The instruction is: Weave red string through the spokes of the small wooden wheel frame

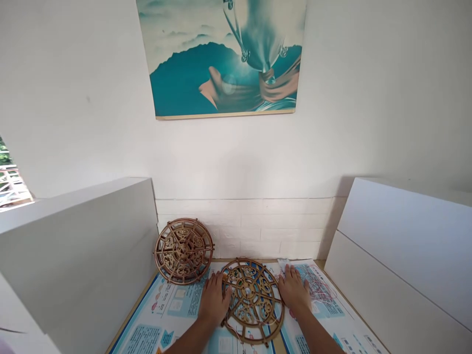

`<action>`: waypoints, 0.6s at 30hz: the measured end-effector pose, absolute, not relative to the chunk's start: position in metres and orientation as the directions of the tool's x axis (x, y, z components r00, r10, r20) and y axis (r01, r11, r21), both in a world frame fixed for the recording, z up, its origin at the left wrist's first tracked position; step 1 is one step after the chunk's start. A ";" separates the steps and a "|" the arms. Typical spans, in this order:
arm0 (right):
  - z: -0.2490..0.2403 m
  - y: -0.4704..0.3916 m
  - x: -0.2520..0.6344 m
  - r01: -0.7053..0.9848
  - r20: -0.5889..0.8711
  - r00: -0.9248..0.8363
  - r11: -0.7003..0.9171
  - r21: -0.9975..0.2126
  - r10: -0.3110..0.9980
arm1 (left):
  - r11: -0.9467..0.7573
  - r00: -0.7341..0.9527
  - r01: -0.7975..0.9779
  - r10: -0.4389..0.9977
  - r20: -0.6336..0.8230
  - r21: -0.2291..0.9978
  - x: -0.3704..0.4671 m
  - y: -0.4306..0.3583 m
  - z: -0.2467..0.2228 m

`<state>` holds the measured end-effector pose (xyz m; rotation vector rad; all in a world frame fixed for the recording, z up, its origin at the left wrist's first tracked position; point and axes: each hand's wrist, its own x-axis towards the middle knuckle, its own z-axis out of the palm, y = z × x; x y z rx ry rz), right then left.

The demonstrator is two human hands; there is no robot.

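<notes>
A round bronze-coloured openwork wheel (250, 322), with spokes and scroll patterns, lies flat on the printed sheets. Thin pale string runs across it from its hub. At the wheel's left rim rests my left hand (215, 301), fingers stretched out and thumb over the rim. My right hand (296, 291) lies flat beside the right rim, fingers extended, with no object visible in its grasp. Just past its fingertips is a small clear plastic piece (283, 263). Loose red and white string (321, 289) is heaped to the right of that hand.
Several similar wheels (183, 251) are stacked at the back left, near the wall. Printed blue-and-white sheets (173, 305) cover the tabletop. White partitions (99, 246) stand on both sides, and a poster (224, 64) hangs on the wall ahead.
</notes>
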<state>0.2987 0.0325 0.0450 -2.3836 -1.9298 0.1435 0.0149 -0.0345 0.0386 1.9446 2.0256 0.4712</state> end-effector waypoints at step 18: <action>0.055 0.029 0.301 0.981 -0.044 0.190 -0.191 -0.035 0.981 | 0.083 -0.046 0.894 0.995 -0.093 0.441 0.016 -0.032 0.056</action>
